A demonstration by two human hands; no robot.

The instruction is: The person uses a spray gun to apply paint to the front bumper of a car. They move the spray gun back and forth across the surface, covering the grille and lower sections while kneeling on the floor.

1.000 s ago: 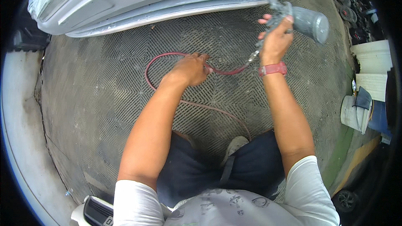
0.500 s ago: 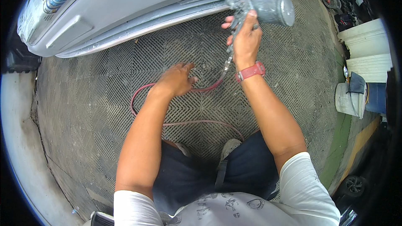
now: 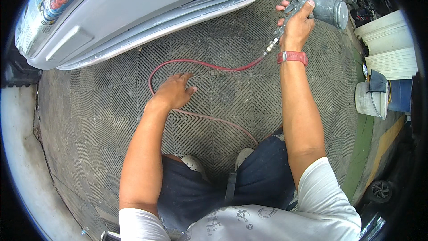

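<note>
Shirt (image 3: 227,230): white, short sleeves (image 3: 325,189), dark doodle prints (image 3: 243,214)
Wristband (image 3: 295,57): chunky, red
Shorts (image 3: 265,174): dark navy
Shoes (image 3: 193,164): pale, left one's kinda holey

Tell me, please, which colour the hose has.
The hose is red, paler and pinkish in its lower stretch; the head view shows it best.

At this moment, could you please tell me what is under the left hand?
Patterned floor matting lies below the left hand. The red air hose passes underneath too, but that stretch is covered; whether they touch, I cannot tell.
</note>
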